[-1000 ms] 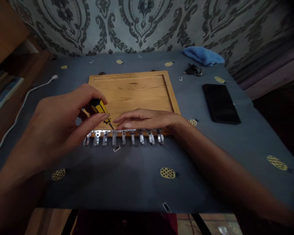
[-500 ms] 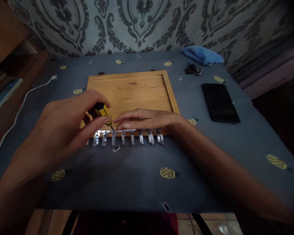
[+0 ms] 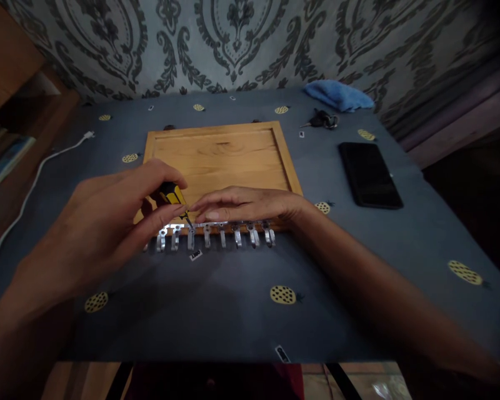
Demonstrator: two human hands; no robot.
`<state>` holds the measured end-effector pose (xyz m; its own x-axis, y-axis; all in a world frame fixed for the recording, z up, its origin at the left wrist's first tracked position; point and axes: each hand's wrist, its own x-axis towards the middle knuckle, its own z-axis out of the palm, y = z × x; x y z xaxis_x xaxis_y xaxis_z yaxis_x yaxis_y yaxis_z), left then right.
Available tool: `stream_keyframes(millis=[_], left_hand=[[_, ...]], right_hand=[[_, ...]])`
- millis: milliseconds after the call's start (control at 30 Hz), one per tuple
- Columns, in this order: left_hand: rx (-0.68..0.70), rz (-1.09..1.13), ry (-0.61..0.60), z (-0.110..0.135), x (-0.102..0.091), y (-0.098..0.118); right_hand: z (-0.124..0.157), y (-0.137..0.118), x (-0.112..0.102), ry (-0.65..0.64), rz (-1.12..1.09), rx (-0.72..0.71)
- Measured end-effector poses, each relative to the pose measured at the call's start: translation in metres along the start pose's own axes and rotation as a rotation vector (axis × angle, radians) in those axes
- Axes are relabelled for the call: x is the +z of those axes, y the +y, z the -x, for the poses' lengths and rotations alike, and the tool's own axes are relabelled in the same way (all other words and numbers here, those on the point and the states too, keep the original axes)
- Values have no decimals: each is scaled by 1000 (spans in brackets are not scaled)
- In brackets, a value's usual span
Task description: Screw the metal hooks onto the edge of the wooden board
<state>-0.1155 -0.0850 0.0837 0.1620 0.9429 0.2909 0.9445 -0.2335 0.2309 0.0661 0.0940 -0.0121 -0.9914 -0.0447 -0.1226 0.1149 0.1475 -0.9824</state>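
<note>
My left hand is closed round the yellow and black handle of a screwdriver. The screwdriver tilts, its tip down at one of the silver metal hooks. Several such hooks stand in a row on a metal strip along the near edge of a wooden board with a raised rim. My right hand lies flat with fingers stretched out over the strip and the board's near edge, its fingertips close to the screwdriver's shaft. The left end of the row is partly hidden by my left hand.
A grey cloth with pineapple prints covers the table. To the right lies a black phone; behind it are keys and a blue cloth. A white cable runs along the left side, beside a wooden shelf.
The whole view has shifted slightly, with the table items a little further left. Both hands keep nearly the same pose, and the screwdriver stays at the same hook.
</note>
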Motion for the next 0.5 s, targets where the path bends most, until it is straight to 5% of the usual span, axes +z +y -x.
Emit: stream_keyframes(millis=[400,500], left_hand=[[22,-35,-22,1,-7,-1],[-81,-20,-1,5,-10,-3]], right_hand=[[-1,-3,-2,-1,56,-4],[2,-4,0,22,32,1]])
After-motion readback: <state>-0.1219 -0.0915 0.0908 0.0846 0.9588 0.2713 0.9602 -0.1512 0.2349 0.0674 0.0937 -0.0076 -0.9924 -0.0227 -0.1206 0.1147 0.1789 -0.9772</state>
